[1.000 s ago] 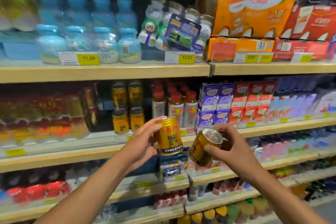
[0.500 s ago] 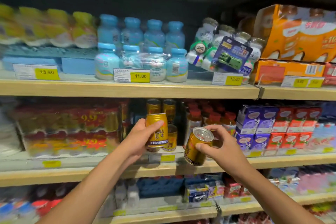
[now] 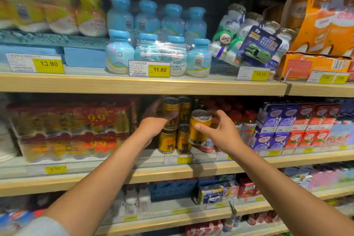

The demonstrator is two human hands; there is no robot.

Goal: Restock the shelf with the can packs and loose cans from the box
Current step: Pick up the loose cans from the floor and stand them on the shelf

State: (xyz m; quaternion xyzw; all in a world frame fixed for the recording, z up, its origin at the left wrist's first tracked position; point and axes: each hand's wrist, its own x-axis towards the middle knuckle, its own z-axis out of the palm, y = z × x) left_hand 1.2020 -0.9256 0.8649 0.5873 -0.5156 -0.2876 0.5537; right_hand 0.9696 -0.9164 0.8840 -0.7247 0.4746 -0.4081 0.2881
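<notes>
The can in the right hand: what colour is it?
The can is gold with a silver top; head view shows it best.

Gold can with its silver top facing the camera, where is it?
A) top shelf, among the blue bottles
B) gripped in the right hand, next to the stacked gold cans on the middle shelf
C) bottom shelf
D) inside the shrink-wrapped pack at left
B: the right hand curls round the gold can, just right of the stacked gold cans.
</notes>
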